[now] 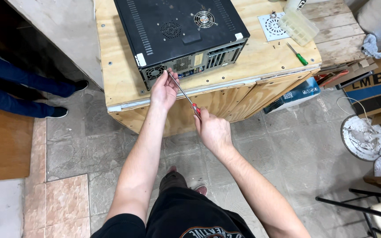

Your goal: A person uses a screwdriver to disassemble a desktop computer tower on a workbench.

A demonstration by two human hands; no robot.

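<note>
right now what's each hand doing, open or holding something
Left hand: fingers steadying the screwdriver shaft at the computer case.
Right hand: closed on the screwdriver's red handle.

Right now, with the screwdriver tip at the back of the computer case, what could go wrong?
The long screwdriver comes in at a slant, so its tip may slip off. The left hand steadies the shaft near the tip and could get jabbed. The right hand pushes toward the computer case, which might slide on the wooden bench.
</note>
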